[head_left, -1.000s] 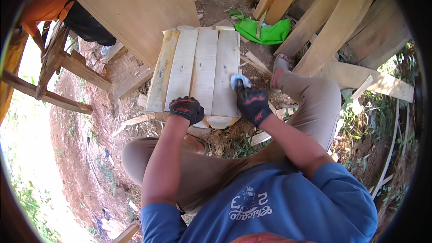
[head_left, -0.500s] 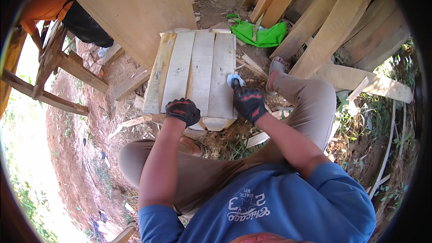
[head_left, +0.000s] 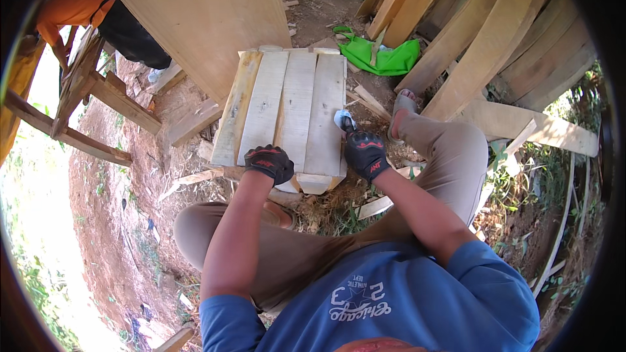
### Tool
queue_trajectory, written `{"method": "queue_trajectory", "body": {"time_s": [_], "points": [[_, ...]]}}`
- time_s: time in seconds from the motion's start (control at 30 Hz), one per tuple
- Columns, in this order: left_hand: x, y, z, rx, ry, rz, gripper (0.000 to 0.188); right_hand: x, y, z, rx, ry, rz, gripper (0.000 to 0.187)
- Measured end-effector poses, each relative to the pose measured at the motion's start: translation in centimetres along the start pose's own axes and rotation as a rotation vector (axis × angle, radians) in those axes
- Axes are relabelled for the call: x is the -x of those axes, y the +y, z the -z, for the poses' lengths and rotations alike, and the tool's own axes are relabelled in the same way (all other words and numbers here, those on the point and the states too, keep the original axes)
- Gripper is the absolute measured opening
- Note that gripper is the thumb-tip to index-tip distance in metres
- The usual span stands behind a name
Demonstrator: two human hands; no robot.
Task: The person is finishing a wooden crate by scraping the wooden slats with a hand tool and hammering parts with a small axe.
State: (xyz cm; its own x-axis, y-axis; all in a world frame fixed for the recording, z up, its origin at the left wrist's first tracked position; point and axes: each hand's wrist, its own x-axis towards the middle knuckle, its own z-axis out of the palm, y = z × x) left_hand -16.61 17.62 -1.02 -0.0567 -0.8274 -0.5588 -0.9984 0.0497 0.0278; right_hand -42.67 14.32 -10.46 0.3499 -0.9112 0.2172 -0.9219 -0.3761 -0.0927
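In front of me lies a wooden box (head_left: 262, 101) with a top of several pale planks. My left hand (head_left: 269, 164), in a black glove with red marks, rests at the box's near edge. Its fingers are curled, and what they may hold is hidden. At the box's right edge, my gloved right hand (head_left: 366, 153) is closed on a small pale blue and white wad (head_left: 343, 119). The wad touches the edge of the rightmost plank. Whether a dark handle or a gloved finger meets it is hard to tell.
A large wooden panel (head_left: 202, 19) stands beyond the box. Long boards (head_left: 482, 39) lean at the far right, near a green bag (head_left: 385, 57). At left are a wooden frame (head_left: 124, 107) and a person in orange (head_left: 72, 3). Wood scraps (head_left: 189, 182) litter the ground.
The view has shifted slightly, so the scene sits a little lower and to the right. My right hand with the wad stays by the box's right edge; my left hand stays put.
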Motion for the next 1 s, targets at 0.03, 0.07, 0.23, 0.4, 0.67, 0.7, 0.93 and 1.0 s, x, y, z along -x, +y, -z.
{"method": "queue_trajectory", "body": {"time_s": [0.03,0.07,0.23,0.4,0.67,0.7,0.93,1.0], "points": [[-0.2,0.0,-0.2,-0.003,0.019,0.007,0.042,-0.3,0.2,-0.1,0.006,0.038,0.026,0.033],[-0.4,0.0,-0.5,-0.01,0.032,0.01,0.041,-0.7,0.6,-0.5,0.009,0.071,0.044,0.032],[-0.8,0.1,-0.8,-0.048,0.021,0.015,0.04,-2.9,0.8,-1.8,0.016,0.03,-0.084,0.032],[0.5,0.2,0.3,0.003,0.022,-0.02,0.045,0.1,0.3,-0.8,-0.003,-0.028,-0.013,0.039],[0.0,0.3,0.2,-0.022,0.003,0.014,0.045,-2.3,0.3,-0.9,0.058,0.066,-0.008,0.037],[0.3,-0.2,0.1,-0.032,-0.009,0.017,0.045,-1.2,-1.1,0.0,0.032,0.003,-0.021,0.037],[-0.9,0.5,-0.1,-0.019,0.019,-0.013,0.042,-3.6,1.5,-1.2,0.078,0.061,0.021,0.034],[-0.9,0.1,-0.3,-0.038,0.016,-0.02,0.04,-4.1,1.3,-1.4,0.03,0.032,-0.033,0.035]]}}
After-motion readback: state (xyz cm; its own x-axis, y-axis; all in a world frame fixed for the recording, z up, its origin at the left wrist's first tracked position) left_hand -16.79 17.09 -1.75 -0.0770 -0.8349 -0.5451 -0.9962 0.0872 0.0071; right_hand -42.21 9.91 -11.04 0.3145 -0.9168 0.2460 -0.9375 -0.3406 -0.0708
